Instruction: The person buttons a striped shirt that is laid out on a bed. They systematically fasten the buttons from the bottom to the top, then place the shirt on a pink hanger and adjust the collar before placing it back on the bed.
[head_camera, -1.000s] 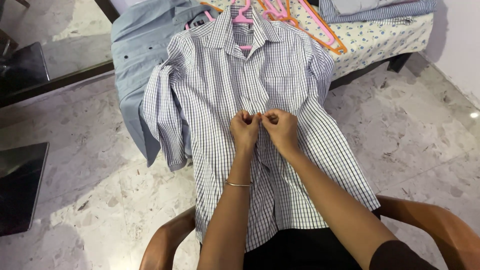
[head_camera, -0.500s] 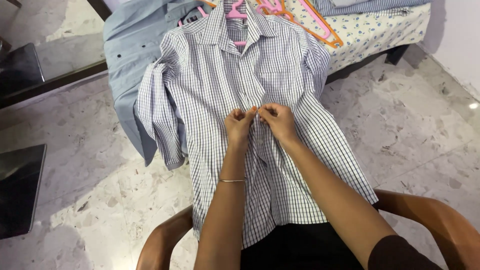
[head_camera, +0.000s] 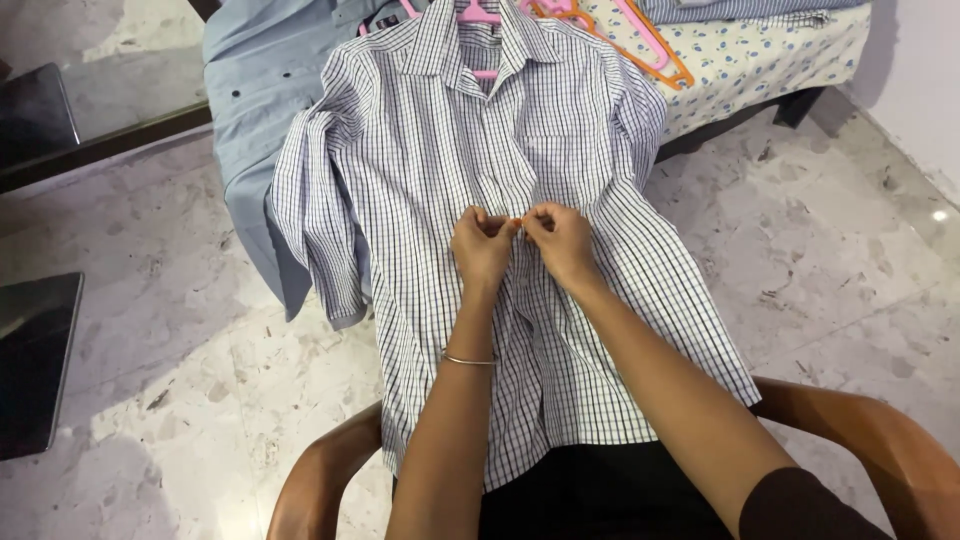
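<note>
I am pinching the checked shirt (head_camera: 450, 150) placket between my left hand (head_camera: 482, 245) and right hand (head_camera: 560, 240), its length running twelve to six o'clock.

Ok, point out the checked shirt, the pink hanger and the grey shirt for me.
checked shirt (head_camera: 420, 190): head view, on its front panel left of the buttons.
pink hanger (head_camera: 478, 14): head view, on the part showing above the collar.
grey shirt (head_camera: 262, 95): head view, on its body beside the checked shirt.

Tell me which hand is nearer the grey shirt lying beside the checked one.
Left. The left hand pinches the checked shirt on the side toward the grey shirt; the right hand sits farther away.
</note>
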